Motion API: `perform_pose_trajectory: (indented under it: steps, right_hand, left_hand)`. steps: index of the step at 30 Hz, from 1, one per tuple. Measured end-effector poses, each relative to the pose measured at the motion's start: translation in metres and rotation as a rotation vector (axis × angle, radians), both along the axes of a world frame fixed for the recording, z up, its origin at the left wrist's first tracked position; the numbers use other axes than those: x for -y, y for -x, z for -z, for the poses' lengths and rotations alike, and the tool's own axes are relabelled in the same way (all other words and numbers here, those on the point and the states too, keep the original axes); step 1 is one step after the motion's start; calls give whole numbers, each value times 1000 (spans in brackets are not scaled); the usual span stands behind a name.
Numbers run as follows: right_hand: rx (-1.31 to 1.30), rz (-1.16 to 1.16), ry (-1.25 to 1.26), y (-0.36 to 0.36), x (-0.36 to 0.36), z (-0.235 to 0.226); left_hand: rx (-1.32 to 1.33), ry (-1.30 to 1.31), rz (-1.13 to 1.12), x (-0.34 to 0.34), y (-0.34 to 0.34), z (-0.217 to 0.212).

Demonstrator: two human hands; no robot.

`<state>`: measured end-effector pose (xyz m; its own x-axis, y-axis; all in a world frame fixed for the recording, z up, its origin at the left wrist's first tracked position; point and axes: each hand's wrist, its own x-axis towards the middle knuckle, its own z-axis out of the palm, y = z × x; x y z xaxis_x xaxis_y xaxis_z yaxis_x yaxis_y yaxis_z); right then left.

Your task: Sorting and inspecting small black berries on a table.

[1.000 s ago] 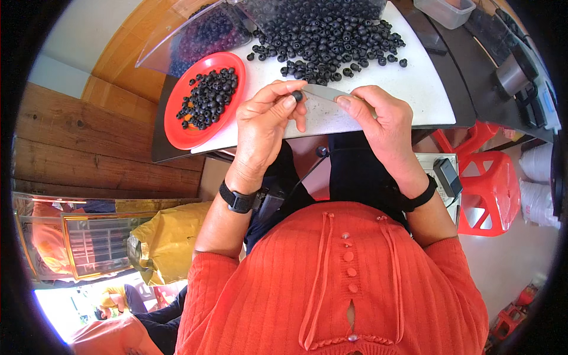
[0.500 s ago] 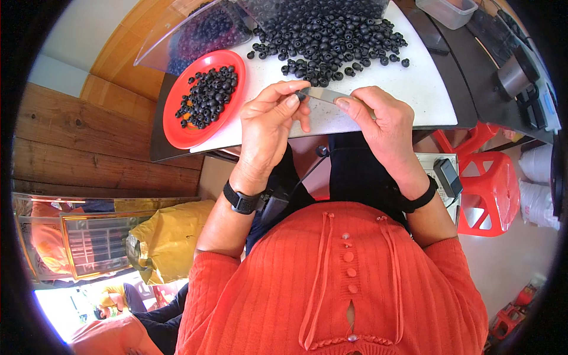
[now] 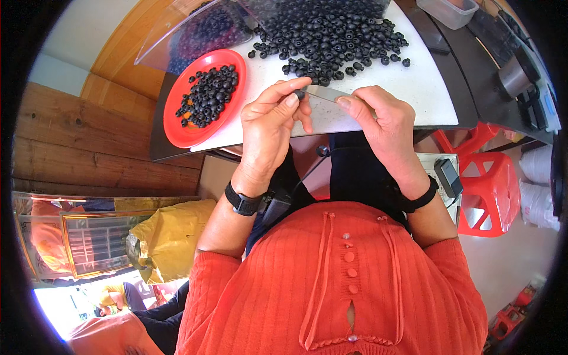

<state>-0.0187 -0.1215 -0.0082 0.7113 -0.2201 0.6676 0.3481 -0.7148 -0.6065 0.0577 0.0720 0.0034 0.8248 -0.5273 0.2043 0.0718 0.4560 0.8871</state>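
Observation:
Between the thumb and forefinger of my left hand [image 3: 271,118] is pinched a small round black bead-like piece [image 3: 299,94]. My right hand [image 3: 381,121] grips a small flat-bladed knife [image 3: 324,93], its blade pointing left with the tip at the black piece. Both hands are over the near part of the white board [image 3: 426,89]. Beyond them spreads a large heap of the same black round pieces [image 3: 331,35], several showing a hole. To the left, a red plate [image 3: 171,121] holds a smaller pile of black pieces [image 3: 210,97].
A clear plastic sheet or lid [image 3: 171,38] leans over the far left. At the back right are a clear plastic container [image 3: 452,13] and a metal cup [image 3: 516,74]. A red stool [image 3: 503,189] stands to the right; a yellow bag [image 3: 168,242] lies to the left.
Both hands hold nearly the same place. The knife blade has tilted very slightly against the black piece; nothing else has visibly moved.

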Motion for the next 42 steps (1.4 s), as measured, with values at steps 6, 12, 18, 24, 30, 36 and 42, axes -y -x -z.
perform_pose_trajectory:
  steps: [6,12,18,24,30,36,42]
  right_hand:
    - [-11,-7,8,0,1,0]
    - [-9,-16,26,0,2,-1]
    - [-14,-25,11,0,2,-1]
    - [-32,-35,-8,0,3,-2]
    - [-68,-58,-25,0,5,-3]
    - [-73,-60,-30,0,4,-4]
    - [-57,-64,-19,-1,4,-3]
  left_hand:
    - [-14,29,-20,0,1,3]
    - [-29,35,-29,-1,0,5]
    - [-9,-20,-33,0,4,-1]
    - [55,-20,-50,0,2,-1]
    - [129,-53,-50,-1,0,3]
    - [150,-89,-86,1,3,2]
    - [235,-127,-94,1,4,2]
